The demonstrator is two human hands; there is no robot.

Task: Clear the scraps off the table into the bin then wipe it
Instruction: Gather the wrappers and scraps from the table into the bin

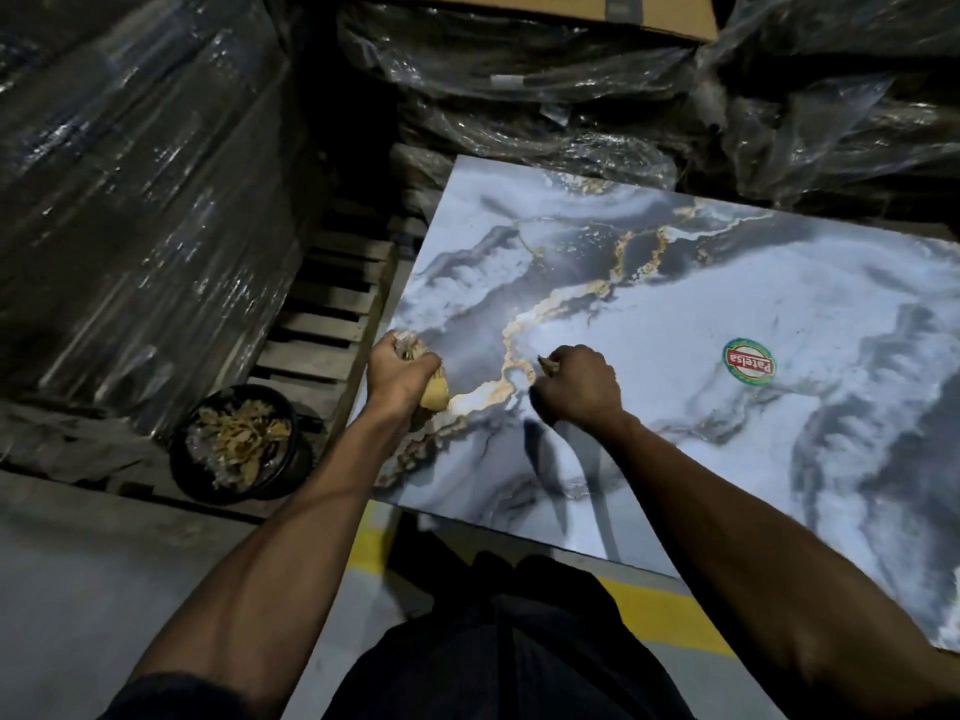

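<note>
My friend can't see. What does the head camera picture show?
A person's left hand grips a bunch of yellowish scraps at the marble-patterned table edge, while the right hand pinches one small scrap. A black bin holding scraps sits on the floor, left.

1. The left hand [402,374] sits at the counter [675,407] edge, gripping scraps [435,394].
2. The right hand [579,384] rests on the counter, just right of the left hand.
3. The bin [241,444] stands on the floor, left of and nearer than the left hand.
4. A sticker [749,362] lies on the counter, right of the right hand.
</note>
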